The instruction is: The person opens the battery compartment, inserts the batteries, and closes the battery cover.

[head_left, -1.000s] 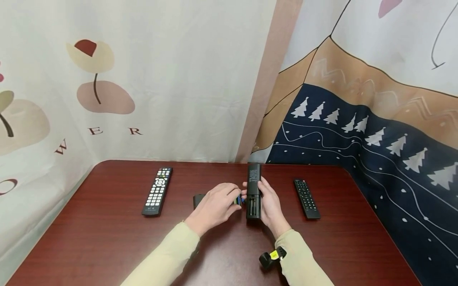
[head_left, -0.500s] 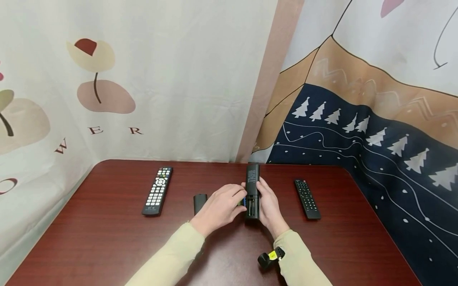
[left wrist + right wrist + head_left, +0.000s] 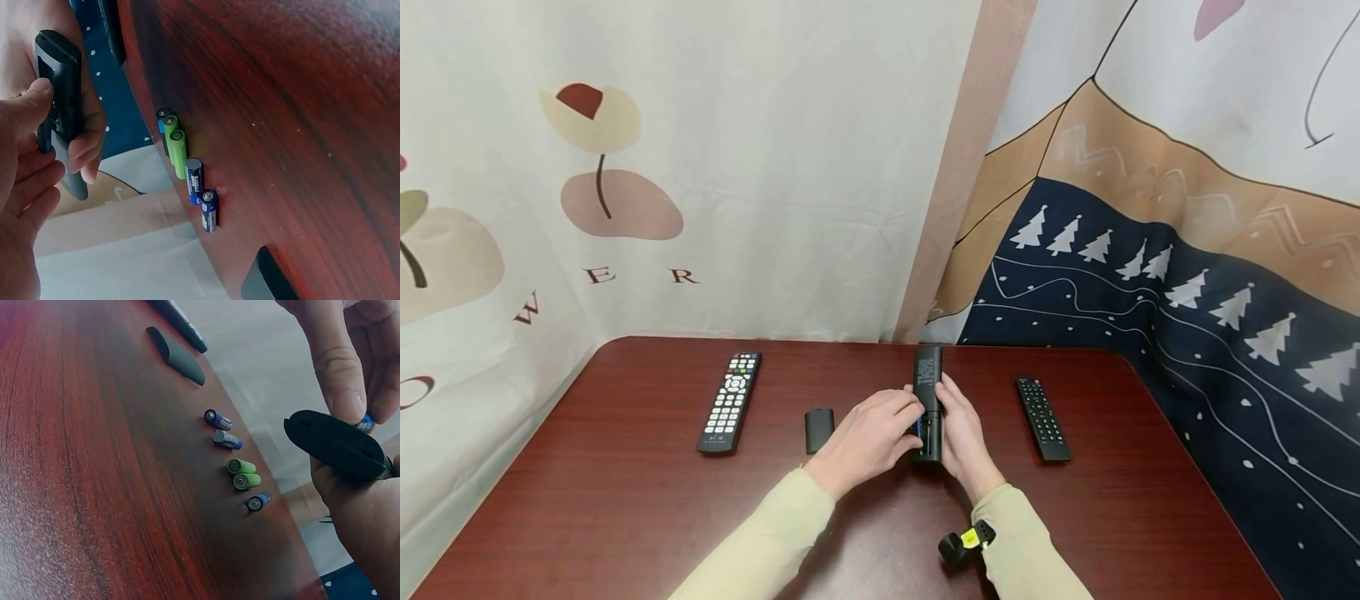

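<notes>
A black remote control (image 3: 928,371) is held up above the table by my right hand (image 3: 964,432), back side facing me and its battery bay open. My left hand (image 3: 871,429) pinches a blue battery (image 3: 365,422) between thumb and fingers right at the bay; in the left wrist view the thumb lies over the remote's open side. How far the battery sits in the bay is hidden by the fingers. The loose black battery cover (image 3: 818,431) lies on the table left of my left hand.
Several loose batteries, green (image 3: 177,153) and blue (image 3: 194,180), lie in a row on the table, hidden from the head view. One remote with white buttons (image 3: 730,402) lies at the left, a smaller black remote (image 3: 1043,419) at the right. Curtains hang behind the table.
My left hand has moved right, bringing the blue battery from beside the remote to its bay. The remote has shifted slightly left. The battery cover has come into full view.
</notes>
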Motion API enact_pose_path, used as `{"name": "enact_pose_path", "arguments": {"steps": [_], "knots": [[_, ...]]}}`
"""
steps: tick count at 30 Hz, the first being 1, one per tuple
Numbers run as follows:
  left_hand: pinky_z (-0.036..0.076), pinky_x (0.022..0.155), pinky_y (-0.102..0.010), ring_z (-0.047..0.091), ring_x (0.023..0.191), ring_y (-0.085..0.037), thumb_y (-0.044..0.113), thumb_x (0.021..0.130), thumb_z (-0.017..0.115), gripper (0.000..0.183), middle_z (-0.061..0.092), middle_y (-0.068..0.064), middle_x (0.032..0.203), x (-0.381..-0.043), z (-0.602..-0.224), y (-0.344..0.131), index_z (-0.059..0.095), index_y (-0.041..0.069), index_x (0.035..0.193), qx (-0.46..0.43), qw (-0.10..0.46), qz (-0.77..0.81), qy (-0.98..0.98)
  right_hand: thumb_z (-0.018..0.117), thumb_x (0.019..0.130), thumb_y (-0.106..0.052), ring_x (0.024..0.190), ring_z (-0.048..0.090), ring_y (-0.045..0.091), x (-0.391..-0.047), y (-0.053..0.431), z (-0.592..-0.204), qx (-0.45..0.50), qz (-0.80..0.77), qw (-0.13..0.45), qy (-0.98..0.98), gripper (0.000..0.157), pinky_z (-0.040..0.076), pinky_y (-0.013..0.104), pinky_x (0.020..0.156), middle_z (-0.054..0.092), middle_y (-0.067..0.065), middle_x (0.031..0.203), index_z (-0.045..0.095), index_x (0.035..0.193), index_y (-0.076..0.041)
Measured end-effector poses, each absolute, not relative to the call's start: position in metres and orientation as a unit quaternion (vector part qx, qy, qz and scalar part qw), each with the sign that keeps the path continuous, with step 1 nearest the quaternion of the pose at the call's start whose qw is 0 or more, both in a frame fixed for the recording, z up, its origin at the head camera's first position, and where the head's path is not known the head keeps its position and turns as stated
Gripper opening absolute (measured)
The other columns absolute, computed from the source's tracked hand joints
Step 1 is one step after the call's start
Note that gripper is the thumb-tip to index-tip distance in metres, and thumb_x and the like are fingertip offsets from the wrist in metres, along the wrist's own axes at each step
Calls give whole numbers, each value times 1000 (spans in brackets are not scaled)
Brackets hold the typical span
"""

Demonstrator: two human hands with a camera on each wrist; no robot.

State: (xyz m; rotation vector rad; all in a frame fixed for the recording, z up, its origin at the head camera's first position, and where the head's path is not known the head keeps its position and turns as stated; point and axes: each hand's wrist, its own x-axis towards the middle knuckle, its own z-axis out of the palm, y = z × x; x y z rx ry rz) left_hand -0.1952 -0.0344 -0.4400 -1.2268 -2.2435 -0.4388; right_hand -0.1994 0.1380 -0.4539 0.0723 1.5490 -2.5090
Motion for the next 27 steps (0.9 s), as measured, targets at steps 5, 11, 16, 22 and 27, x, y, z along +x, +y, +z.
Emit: {"name": "enact_pose_path", "arguments": {"steps": [5,11,16,22,27], "knots": [[48,107,-30,66,106,-20,23,81,90,39,67,-2,109,-195,-442,-33,68,9,109,-455,272,-158,-833,25,114,-23,112,62,14,-198,138,-454,23,-846,98,523,52,51,27,92,43,31,152,21,164,-11],[48,106,-29,66,104,-17,26,83,89,36,68,0,109,-194,-439,-32,69,10,109,-452,261,-143,-841,25,114,-22,110,62,15,-198,138,-453,21,-847,99,522,51,52,28,91,48,28,149,22,164,-12],[48,106,-29,66,103,-16,25,83,88,33,68,1,108,-193,-438,-31,69,11,106,-452,250,-140,-845,25,114,-23,109,62,15,-197,138,-453,22,-846,104,523,51,52,28,90,45,30,151,20,164,-13],[50,103,-29,66,100,-16,23,82,89,30,68,1,106,-192,-437,-30,69,11,102,-454,261,-138,-841,25,114,-23,106,62,14,-197,138,-454,21,-845,101,524,51,53,30,84,47,29,149,21,164,-12],[50,102,-29,67,99,-16,20,81,89,29,68,0,106,-191,-436,-30,70,10,100,-458,262,-140,-838,26,114,-23,103,62,15,-197,139,-454,18,-844,97,527,50,52,31,81,51,26,145,23,163,-12]]}}
